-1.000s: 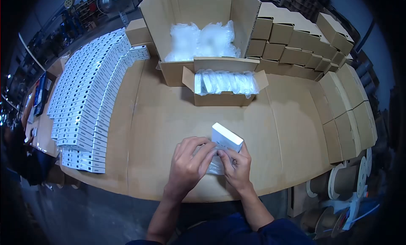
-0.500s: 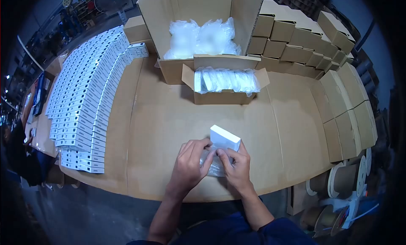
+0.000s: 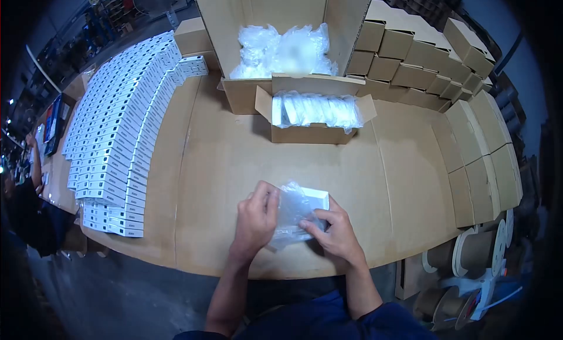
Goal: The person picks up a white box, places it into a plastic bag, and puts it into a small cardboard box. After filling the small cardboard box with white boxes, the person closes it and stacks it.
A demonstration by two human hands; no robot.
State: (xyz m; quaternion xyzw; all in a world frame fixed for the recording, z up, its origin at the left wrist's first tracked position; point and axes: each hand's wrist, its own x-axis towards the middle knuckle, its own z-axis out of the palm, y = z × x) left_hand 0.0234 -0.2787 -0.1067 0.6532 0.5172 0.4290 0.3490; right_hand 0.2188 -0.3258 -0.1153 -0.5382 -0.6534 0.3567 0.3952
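A small white box (image 3: 317, 197) is held low over the front middle of the cardboard-covered table, partly covered by a clear plastic bag (image 3: 292, 210). My left hand (image 3: 256, 217) pinches the bag's left side near its top. On the right, my right hand (image 3: 335, 230) grips the white box, thumb across its front and fingers behind. Beyond them stands an open carton (image 3: 311, 134) holding a row of plastic-wrapped white boxes (image 3: 319, 111). Behind it, a larger open carton (image 3: 234, 96) contains clear plastic bags (image 3: 281, 51).
Stacked white boxes (image 3: 114, 140) line the left side of the table (image 3: 223, 164). Brown cartons (image 3: 410, 70) are piled at the back right, more (image 3: 484, 176) at the right edge. Cable spools (image 3: 484, 249) stand below right. Another person (image 3: 35, 208) is at the far left.
The plastic bag has been drawn up over much of the white box, which now sits lower and more level. My left hand has moved slightly left and up with the bag's edge.
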